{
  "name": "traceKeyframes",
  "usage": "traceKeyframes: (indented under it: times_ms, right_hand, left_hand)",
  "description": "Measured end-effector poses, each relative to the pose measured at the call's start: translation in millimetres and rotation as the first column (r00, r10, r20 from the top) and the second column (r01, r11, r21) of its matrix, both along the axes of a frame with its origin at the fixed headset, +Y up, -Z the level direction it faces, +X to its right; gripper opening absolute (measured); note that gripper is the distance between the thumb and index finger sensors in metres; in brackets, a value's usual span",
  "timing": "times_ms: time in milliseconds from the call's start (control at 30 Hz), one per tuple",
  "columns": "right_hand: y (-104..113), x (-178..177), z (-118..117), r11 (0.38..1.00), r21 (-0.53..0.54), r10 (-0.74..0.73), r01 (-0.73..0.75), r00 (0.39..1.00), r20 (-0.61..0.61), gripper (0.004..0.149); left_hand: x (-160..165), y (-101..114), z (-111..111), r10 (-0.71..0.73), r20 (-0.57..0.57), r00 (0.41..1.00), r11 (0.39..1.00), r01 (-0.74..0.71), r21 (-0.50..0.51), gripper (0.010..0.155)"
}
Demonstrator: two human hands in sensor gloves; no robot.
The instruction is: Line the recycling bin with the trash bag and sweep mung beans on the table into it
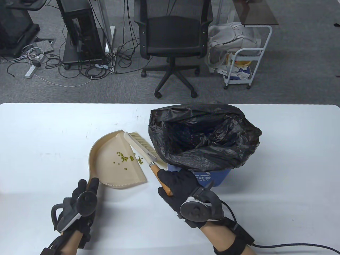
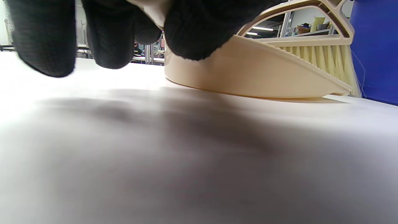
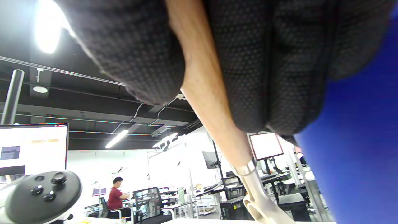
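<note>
Mung beans [image 1: 124, 158] lie as a small green group inside the beige dustpan [image 1: 117, 164], which rests flat on the white table [image 1: 39, 138] just left of the blue recycling bin [image 1: 212, 178], already lined with the black trash bag [image 1: 204, 135]. Gripping the dustpan's handle at its near end is the left hand [image 1: 79, 204], fingers curled around it. The right hand [image 1: 180, 186] is wrapped around the wooden handle of the brush [image 1: 143, 148], whose bristles touch the dustpan's right edge beside the beans.

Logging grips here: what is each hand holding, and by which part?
Right hand: brush, by its wooden handle. Left hand: dustpan, by its handle.
</note>
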State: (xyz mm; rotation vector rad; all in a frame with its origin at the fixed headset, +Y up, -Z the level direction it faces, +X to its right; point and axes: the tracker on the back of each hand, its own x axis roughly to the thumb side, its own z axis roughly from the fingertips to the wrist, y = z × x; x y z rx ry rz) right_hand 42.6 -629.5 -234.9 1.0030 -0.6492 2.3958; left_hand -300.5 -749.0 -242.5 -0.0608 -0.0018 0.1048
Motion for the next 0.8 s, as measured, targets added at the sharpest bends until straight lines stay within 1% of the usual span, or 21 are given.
traceKeyframes:
  times_ms: [33,100,200,333,433,600,733,800]
  right_hand:
    - [-0.4,-0.7,-0.5,1.0,-0.004,0.011,-0.011,1.0,-0.015,0.057]
    - [-2.4,-2.2,-0.4,0.999,-0.036,-0.025,0.023,0.998,-0.053,0.057]
    - [-2.4,-4.9,0.3,0.999,-0.037,-0.006,0.002,0.995,-0.104,0.057]
    - [-2.8,-9.7,4.7,1.0,-0.008,0.028,-0.03,0.979,-0.204,0.056]
    - [-0.9,-11.8,9.9,1.0,0.025,0.021,-0.016,0.976,-0.215,0.056]
    - [7.5,-9.8,15.7,0.996,0.091,0.019,-0.004,0.986,-0.163,0.056]
    - [7.4,-5.2,12.7,0.997,0.079,-0.008,0.013,0.998,-0.064,0.056]
    - [4.3,-4.8,10.9,0.998,0.067,0.007,-0.006,1.0,-0.022,0.056]
  left_hand:
    - [-0.1,0.0,0.0,0.001,0.001,1.0,1.0,-0.001,0.0,0.07]
    - [-0.3,0.0,-0.1,0.002,0.001,1.0,1.0,-0.002,0.0,0.07]
    - [-0.4,-0.1,-0.3,0.001,0.0,1.0,1.0,-0.001,0.001,0.07]
    - [-0.6,0.0,-0.2,-0.001,-0.001,1.0,1.0,0.001,0.003,0.07]
    - [-0.7,-0.1,-0.1,-0.003,-0.004,1.0,1.0,0.003,0.004,0.07]
    - [-1.3,-0.1,0.1,-0.004,-0.009,1.0,1.0,0.004,0.005,0.07]
    - [-1.4,0.0,0.2,-0.005,-0.011,1.0,1.0,0.005,0.006,0.07]
    - [-1.4,0.1,0.3,-0.006,-0.016,1.0,1.0,0.006,0.009,0.07]
